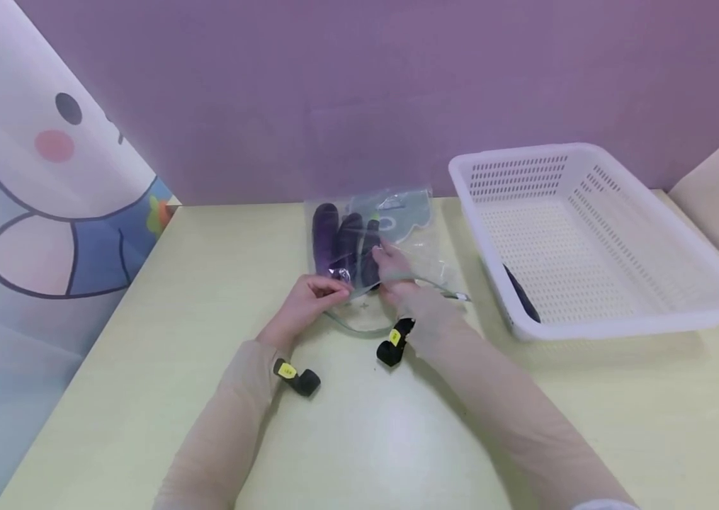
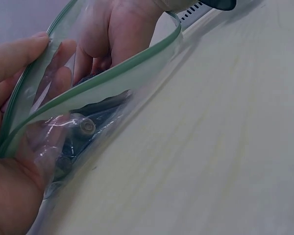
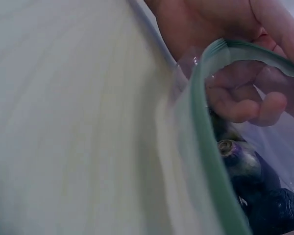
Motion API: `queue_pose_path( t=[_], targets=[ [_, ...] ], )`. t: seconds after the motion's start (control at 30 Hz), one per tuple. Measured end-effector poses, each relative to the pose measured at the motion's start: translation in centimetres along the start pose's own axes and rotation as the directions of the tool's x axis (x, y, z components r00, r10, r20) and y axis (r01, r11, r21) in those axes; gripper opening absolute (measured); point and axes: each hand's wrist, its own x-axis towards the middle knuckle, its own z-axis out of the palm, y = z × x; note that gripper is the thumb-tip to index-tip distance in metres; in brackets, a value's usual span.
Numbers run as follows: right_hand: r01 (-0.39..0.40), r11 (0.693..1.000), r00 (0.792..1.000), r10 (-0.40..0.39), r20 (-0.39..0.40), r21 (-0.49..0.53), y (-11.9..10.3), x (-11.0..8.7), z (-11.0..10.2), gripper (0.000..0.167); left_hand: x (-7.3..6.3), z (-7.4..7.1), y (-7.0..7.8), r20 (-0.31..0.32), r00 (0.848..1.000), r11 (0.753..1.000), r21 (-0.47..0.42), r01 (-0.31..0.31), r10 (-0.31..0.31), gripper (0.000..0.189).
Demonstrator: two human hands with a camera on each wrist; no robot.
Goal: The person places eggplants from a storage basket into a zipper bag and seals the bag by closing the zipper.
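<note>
A clear zip bag (image 1: 404,202) with a green-edged mouth lies on the table, several dark purple eggplants (image 1: 325,234) inside it. My left hand (image 1: 308,304) holds the near edge of the bag's mouth; in the right wrist view, its curled fingers (image 3: 245,105) reach inside the rim. The right hand (image 1: 394,269) reaches through the mouth and grips the rightmost, slender eggplant (image 1: 370,255). In the left wrist view, the green zip strip (image 2: 112,76) gapes around the right hand, and an eggplant's stem end (image 2: 87,126) shows through the plastic. The right fingertips are partly hidden.
A white perforated basket (image 1: 493,248) stands to the right of the bag, with a dark long object (image 1: 521,294) inside, partly hidden by its near-left wall. Behind the table (image 1: 225,255) rises a purple wall (image 1: 365,85). A cartoon-printed curtain (image 1: 15,248) hangs at the left.
</note>
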Motion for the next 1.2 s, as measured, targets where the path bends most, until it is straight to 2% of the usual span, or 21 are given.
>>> queue_pose_path(
  t=[0.07,0.2,0.27,0.33,0.43,0.53,0.67,0.7,0.73,0.77,0.83,0.97,1.0,1.03,1.1,1.13,1.2],
  targets=[
    [0.003,0.999,1.0,-0.003,-0.005,-0.047,1.9,2.0,-0.8,0.051,0.0,0.0,-0.1,-0.001,1.0,1.0,-0.003,0.005,-0.005,0.009],
    [0.01,0.993,0.999,-0.015,-0.04,-0.116,3.0,3.3,-1.1,0.056,-0.1,0.1,-0.1,-0.006,1.0,1.0,0.009,0.009,-0.009,0.009],
    [0.024,0.994,0.999,-0.029,-0.039,-0.109,3.3,3.9,-1.4,0.059,0.0,0.1,0.0,-0.006,1.0,1.0,0.015,0.009,-0.009,0.012],
    [0.031,0.993,0.999,-0.035,-0.038,-0.115,3.5,4.2,-1.5,0.061,0.0,0.0,0.0,-0.003,1.0,1.0,0.019,0.008,-0.008,0.018],
    [0.017,0.984,0.999,-0.023,-0.03,-0.175,2.5,3.1,-1.3,0.061,0.0,0.0,-0.2,0.001,1.0,1.0,0.01,0.01,-0.01,0.02],
    [0.021,0.941,0.994,-0.055,-0.092,-0.337,0.9,1.2,-0.5,0.055,0.0,0.0,-0.4,0.008,1.0,1.0,-0.002,0.001,-0.001,0.014],
    [0.001,0.848,0.99,-0.077,-0.121,-0.53,-1.5,-1.1,0.7,0.045,0.1,0.0,-0.4,0.003,1.0,1.0,-0.014,-0.008,0.008,0.011],
    [0.0,0.826,0.989,-0.083,-0.121,-0.563,-1.8,-1.4,0.8,0.044,0.0,0.0,-0.4,0.0,1.0,1.0,-0.014,-0.009,0.009,0.012],
    [-0.011,0.811,0.992,-0.066,-0.111,-0.584,-2.8,-2.4,1.3,0.044,0.0,0.0,-0.3,-0.001,1.0,1.0,-0.01,-0.013,0.013,0.014],
    [0.001,0.787,0.989,-0.09,-0.113,-0.617,-2.3,-1.9,1.1,0.044,0.0,0.0,-0.3,-0.004,1.0,1.0,-0.01,-0.012,0.012,0.016],
    [0.007,0.761,0.992,-0.088,-0.093,-0.649,-1.6,-0.9,0.7,0.048,-0.1,-0.1,-0.2,-0.002,1.0,1.0,-0.002,-0.016,0.016,0.019],
    [0.028,0.726,0.993,-0.101,-0.067,-0.687,0.7,2.0,-0.7,0.056,-0.1,-0.1,-0.3,0.004,1.0,1.0,0.006,-0.018,0.018,0.02],
    [0.015,0.727,0.995,-0.077,-0.059,-0.686,0.3,1.7,-0.6,0.057,-0.1,-0.1,-0.3,0.007,1.0,1.0,0.008,-0.021,0.021,0.02],
    [0.033,0.723,0.992,-0.108,-0.066,-0.69,0.6,1.8,-0.6,0.056,-0.1,-0.1,-0.3,0.008,1.0,1.0,0.007,-0.02,0.02,0.019],
    [0.006,0.718,0.991,-0.096,-0.089,-0.696,-0.6,0.6,0.1,0.054,-0.1,-0.1,-0.3,0.006,1.0,1.0,0.001,-0.013,0.013,0.017],
    [-0.022,0.723,0.993,-0.065,-0.099,-0.691,-1.6,-0.4,0.7,0.052,-0.1,-0.1,-0.2,0.006,1.0,1.0,0.0,-0.012,0.012,0.016],
    [-0.044,0.722,0.991,-0.055,-0.12,-0.69,-3.1,-2.1,1.6,0.049,-0.1,-0.1,-0.2,0.008,1.0,1.0,0.004,-0.006,0.006,0.016]
  ],
)
